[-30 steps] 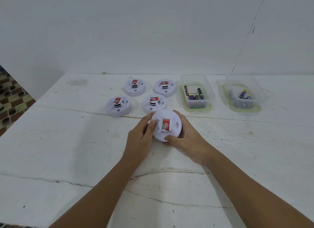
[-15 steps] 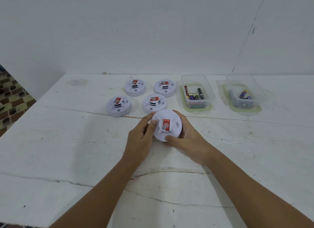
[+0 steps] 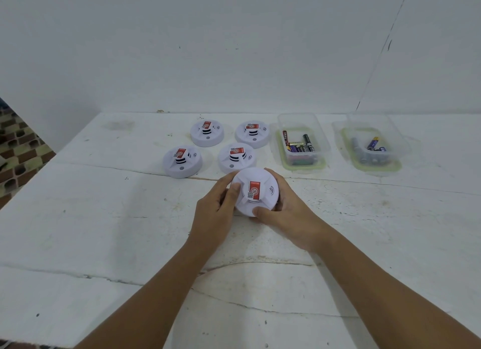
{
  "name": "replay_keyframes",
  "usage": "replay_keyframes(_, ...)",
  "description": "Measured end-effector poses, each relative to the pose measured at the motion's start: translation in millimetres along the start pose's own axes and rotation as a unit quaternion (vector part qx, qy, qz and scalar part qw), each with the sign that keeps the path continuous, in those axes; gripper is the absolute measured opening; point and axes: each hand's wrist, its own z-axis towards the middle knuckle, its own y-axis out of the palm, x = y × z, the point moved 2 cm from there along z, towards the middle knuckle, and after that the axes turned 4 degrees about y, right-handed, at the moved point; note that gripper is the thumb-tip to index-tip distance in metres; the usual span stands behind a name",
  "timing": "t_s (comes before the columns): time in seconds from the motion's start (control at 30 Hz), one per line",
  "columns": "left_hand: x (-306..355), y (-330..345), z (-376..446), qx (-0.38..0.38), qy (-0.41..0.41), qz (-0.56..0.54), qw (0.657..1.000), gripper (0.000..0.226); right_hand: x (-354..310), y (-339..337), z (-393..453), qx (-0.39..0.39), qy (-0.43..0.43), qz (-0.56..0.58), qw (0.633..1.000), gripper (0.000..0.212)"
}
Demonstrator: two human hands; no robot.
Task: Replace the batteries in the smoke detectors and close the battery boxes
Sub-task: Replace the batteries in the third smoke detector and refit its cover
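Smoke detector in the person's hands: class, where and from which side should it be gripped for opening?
Probably by its round rim, from both sides, as the left hand and right hand do on the held smoke detector. The raised centre looks too narrow to hold steady.

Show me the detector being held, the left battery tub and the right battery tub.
held detector (image 3: 256, 191), head view, on its red label
left tub (image 3: 321, 143), head view, on its clear right wall
right tub (image 3: 350, 140), head view, on its clear left wall
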Motion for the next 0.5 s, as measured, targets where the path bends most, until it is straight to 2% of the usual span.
replay_keyframes(0.5,0.4,0.3,0.2,0.003,-0.005,-0.004,1.0,0.031,3.4,-0.4,1.1,0.006,0.007,0.006,1.0,0.079)
